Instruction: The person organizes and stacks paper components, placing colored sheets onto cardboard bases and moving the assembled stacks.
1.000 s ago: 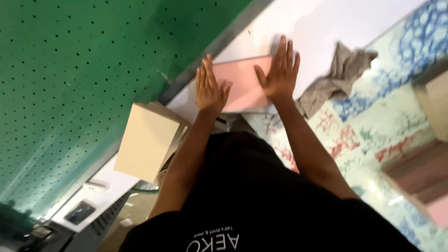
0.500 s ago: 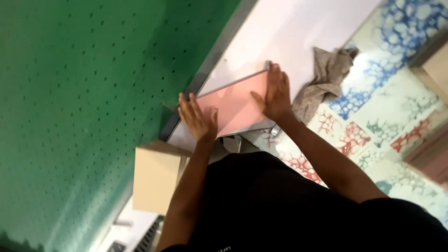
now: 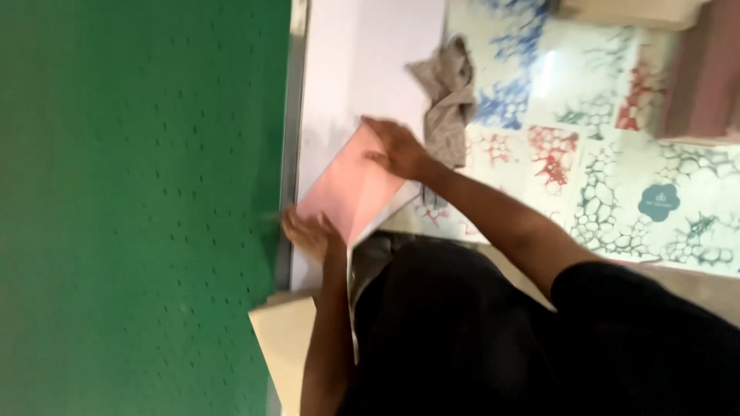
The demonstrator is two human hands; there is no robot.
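A pink sheet (image 3: 351,192) lies flat on the white table top (image 3: 385,54), a little left of the middle of the view, with one corner pointing toward 12 o'clock and its long edge running down toward 7 o'clock. The right hand (image 3: 397,148) rests palm-down on the sheet's upper corner, fingers spread fairly wide and flat, gripping nothing. The left hand (image 3: 308,233) sits at the sheet's lower corner, at about 7 o'clock from the right hand, fingers open and pressed against the sheet's edge; whether any finger curls under the sheet cannot be told through the blur. At 1 o'clock from the right hand, just beside it, a crumpled grey cloth (image 3: 447,100) lies at the table's edge. A green perforated panel (image 3: 139,208) fills the 9 o'clock side, and patterned floor tiles (image 3: 617,154) spread at 3 o'clock. A tan box (image 3: 281,347) stands at 6 o'clock from the left hand.
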